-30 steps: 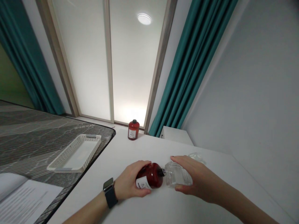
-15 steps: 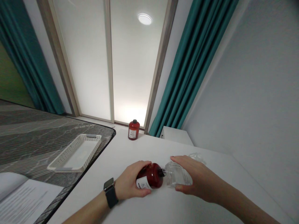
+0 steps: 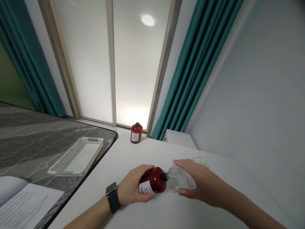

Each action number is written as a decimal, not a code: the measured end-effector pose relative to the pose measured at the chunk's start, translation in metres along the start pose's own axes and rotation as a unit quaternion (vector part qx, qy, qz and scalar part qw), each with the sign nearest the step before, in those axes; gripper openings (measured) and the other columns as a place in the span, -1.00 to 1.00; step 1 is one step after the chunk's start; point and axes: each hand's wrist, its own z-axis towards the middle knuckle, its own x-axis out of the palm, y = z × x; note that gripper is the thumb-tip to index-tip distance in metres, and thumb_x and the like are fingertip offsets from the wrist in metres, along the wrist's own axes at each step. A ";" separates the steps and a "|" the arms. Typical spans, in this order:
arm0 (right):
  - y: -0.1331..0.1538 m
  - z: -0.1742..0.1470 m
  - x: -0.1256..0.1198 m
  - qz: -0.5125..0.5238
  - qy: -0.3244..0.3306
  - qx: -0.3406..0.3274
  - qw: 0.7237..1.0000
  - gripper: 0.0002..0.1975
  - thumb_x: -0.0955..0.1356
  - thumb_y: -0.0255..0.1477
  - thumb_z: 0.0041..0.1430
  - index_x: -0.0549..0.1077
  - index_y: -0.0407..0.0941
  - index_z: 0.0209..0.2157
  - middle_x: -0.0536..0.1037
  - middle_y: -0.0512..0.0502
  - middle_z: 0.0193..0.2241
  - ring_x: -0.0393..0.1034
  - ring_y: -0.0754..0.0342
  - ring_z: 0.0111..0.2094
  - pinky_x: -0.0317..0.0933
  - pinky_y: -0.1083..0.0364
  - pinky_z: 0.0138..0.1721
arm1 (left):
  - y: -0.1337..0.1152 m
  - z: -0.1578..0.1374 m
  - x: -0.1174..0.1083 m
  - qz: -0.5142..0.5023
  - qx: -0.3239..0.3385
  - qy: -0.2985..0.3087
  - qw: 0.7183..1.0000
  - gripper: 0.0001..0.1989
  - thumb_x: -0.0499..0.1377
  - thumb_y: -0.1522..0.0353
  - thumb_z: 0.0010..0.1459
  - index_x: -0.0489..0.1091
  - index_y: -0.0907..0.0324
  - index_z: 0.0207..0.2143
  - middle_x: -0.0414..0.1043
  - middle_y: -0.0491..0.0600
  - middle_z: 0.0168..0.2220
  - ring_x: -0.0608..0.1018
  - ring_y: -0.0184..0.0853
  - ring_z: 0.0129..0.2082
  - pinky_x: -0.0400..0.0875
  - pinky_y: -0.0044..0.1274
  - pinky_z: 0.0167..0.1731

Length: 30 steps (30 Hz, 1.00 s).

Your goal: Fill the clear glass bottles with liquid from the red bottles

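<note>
The left hand (image 3: 132, 185), with a smartwatch (image 3: 113, 199) on its wrist, is grasping a dark red bottle (image 3: 157, 178) with a white label. This bottle is tipped sideways over the near part of the white tabletop (image 3: 145, 214), and its black neck points to the right. The right hand (image 3: 202, 183) is grasping a clear bottle (image 3: 178, 179), whose mouth is at this neck; whether they touch, I cannot tell. Farther back, a second red bottle (image 3: 136, 133) stands upright near the edge. On the left there lies a white basket (image 3: 79, 159).
</note>
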 end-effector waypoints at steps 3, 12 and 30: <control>0.001 0.000 -0.002 0.000 -0.001 -0.001 1.000 -0.19 0.52 -0.31 -0.05 0.27 -0.04 0.25 0.36 -0.23 0.24 0.24 -0.26 0.24 0.12 -0.26 0.24 | -0.001 0.000 0.000 0.000 0.001 0.000 1.000 -0.26 0.34 0.22 -0.05 0.16 0.11 0.17 0.44 0.10 0.05 0.53 -0.08 -0.02 0.41 -0.29 0.02; 0.002 0.001 -0.004 0.001 0.015 0.009 1.000 -0.18 0.52 -0.32 -0.05 0.27 -0.08 0.26 0.35 -0.25 0.24 0.23 -0.27 0.24 0.10 -0.27 0.25 | 0.000 0.001 -0.001 0.013 0.002 0.000 1.000 -0.25 0.35 0.23 -0.07 0.16 0.12 0.17 0.44 0.10 0.04 0.54 -0.08 -0.04 0.43 -0.28 0.01; 0.005 0.001 -0.007 -0.005 0.018 0.011 1.000 -0.20 0.52 -0.31 -0.04 0.28 -0.04 0.25 0.36 -0.23 0.24 0.25 -0.27 0.23 0.14 -0.26 0.22 | -0.001 0.002 0.000 0.015 0.003 -0.003 1.000 -0.24 0.36 0.26 -0.10 0.16 0.12 0.16 0.45 0.10 0.03 0.54 -0.08 -0.04 0.42 -0.28 0.02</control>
